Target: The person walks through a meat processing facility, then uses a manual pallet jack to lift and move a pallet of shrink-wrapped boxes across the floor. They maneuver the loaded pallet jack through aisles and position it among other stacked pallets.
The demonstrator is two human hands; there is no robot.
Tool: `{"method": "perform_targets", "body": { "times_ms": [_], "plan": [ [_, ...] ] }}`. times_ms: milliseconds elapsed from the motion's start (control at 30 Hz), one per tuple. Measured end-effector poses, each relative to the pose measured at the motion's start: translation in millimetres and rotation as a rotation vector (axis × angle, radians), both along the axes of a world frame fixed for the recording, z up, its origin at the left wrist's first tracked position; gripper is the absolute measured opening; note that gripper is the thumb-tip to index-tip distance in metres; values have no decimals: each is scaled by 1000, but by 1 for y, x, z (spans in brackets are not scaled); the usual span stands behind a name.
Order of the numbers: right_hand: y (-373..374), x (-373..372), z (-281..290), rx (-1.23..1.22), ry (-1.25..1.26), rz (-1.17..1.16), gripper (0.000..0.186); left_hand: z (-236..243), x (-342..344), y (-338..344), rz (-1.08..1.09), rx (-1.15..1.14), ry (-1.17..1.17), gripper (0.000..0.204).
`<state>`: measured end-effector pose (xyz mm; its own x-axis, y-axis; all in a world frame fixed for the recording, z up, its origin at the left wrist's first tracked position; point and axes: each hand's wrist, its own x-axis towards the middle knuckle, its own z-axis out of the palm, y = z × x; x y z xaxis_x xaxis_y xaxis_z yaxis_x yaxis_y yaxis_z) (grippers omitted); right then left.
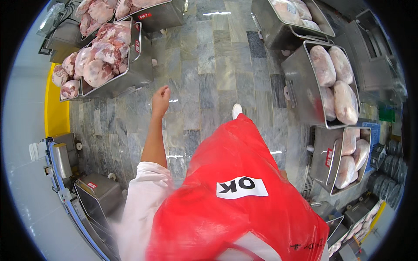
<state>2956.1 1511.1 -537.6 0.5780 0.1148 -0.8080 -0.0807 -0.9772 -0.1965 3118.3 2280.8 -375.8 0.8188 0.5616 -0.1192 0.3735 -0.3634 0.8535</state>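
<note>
My left hand [161,100] hangs over the tiled floor at the centre left, its fingers loosely curled, with nothing visible in them. It is nearest to a steel bin [135,76] piled with raw meat [102,65], but apart from it. A red plastic apron [235,161] with a white label [241,187] covers my front and hides my right hand. My white shoe [237,111] shows below the apron's hem.
Steel bins of wrapped meat [346,106] line the right side. More meat bins [156,17] stand at the upper left, near a yellow panel [54,117]. Steel equipment [61,161] runs along the left wall. Grey tiled floor [204,65] lies between the rows.
</note>
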Motion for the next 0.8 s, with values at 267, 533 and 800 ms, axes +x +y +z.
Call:
{"method": "perform_targets", "body": {
  "times_ms": [267,533,800],
  "plan": [
    [102,375,-46,155,-309,98,26,-61,8,18,-46,223,387,46],
    [272,714,86,638,-499,-557,26,-132,-96,25,-822,348,1295,32],
    [267,762,20,300,-376,-328,29,-186,193,187,-761,599,970,41]
  ]
}}
